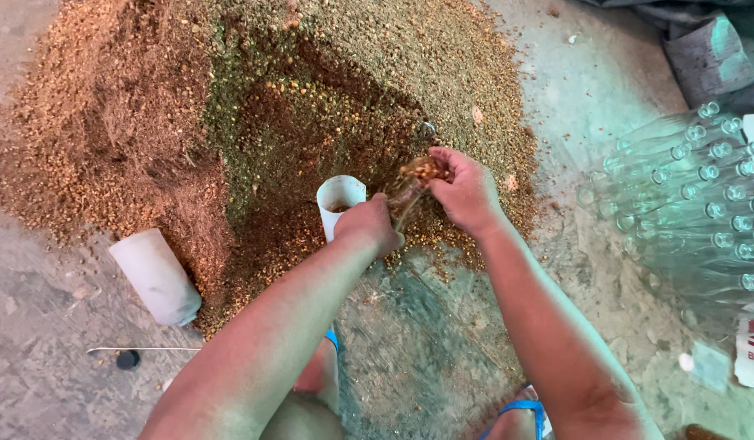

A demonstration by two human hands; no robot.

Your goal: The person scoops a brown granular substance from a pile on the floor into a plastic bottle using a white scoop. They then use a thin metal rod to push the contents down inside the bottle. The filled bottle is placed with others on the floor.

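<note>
While my left hand (pixel 370 224) grips the clear glass bottle (pixel 405 195) tilted over the brown-green grain heap (pixel 295 106), my right hand (pixel 467 189) cups grain at its mouth; spills likely if the narrow neck shifts.

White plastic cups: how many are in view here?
2. One white cup stands upright on the grain pile, just beyond the left hand. The other white cup lies on its side at the pile's left edge. More could be buried.
</note>
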